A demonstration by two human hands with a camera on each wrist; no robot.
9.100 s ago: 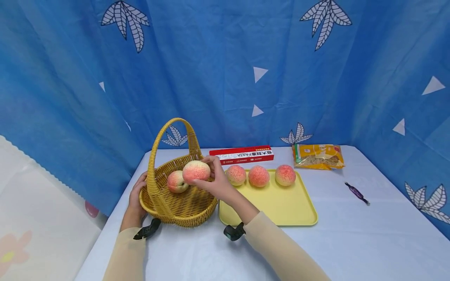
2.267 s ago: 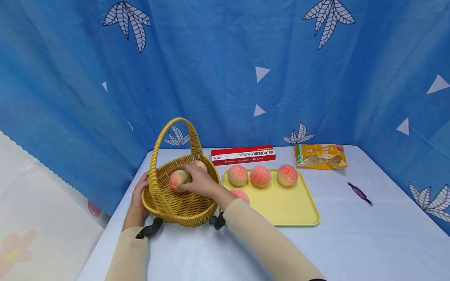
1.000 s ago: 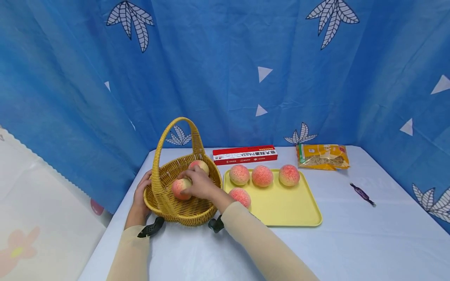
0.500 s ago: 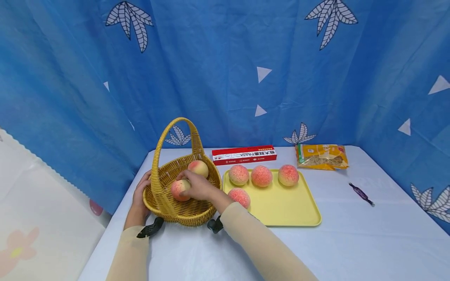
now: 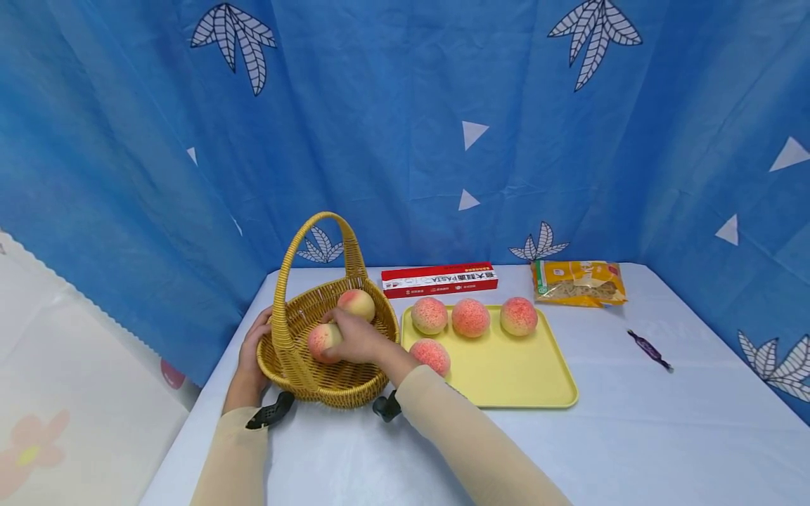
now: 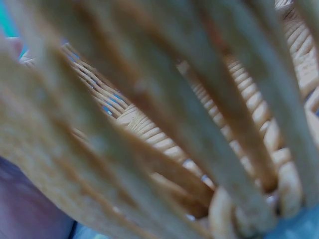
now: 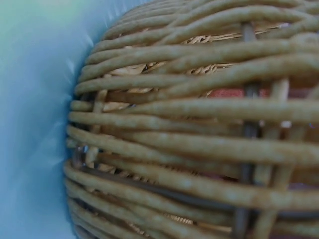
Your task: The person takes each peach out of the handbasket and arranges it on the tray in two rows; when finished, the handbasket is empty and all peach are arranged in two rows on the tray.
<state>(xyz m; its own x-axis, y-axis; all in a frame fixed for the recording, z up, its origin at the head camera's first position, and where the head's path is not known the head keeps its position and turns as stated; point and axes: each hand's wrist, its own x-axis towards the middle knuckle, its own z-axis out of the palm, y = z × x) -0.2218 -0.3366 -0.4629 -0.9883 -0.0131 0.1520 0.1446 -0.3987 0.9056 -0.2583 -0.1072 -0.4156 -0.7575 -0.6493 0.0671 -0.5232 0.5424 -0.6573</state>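
In the head view a golden wicker basket (image 5: 354, 398) with a tall arched handle stands at the left of the table. My left hand (image 5: 252, 351) holds its left side, fingers at the rim. The left wrist view is filled by blurred basket weave (image 6: 164, 124). Inside the basket, my right hand (image 5: 357, 339) grips a pink and cream peach (image 5: 320, 341) between thumb and fingers. A second peach (image 5: 357, 304) lies behind that hand. From the right wrist view only the outer basket wall (image 7: 199, 139) shows clearly; the hand itself is hidden.
A yellow tray (image 5: 506, 372) right of the basket bears several peaches (image 5: 471, 318). Behind it lie a red pasta box (image 5: 439, 280) and an orange bag of dry food (image 5: 579, 283). A purple wrapped candy (image 5: 650, 349) lies at the right. Blue curtains hang behind.
Earlier my right hand held a peach above the basket; now that hand is down inside, on a peach on the basket floor. Lately its grip has shifted only slightly. My left hand stays put.
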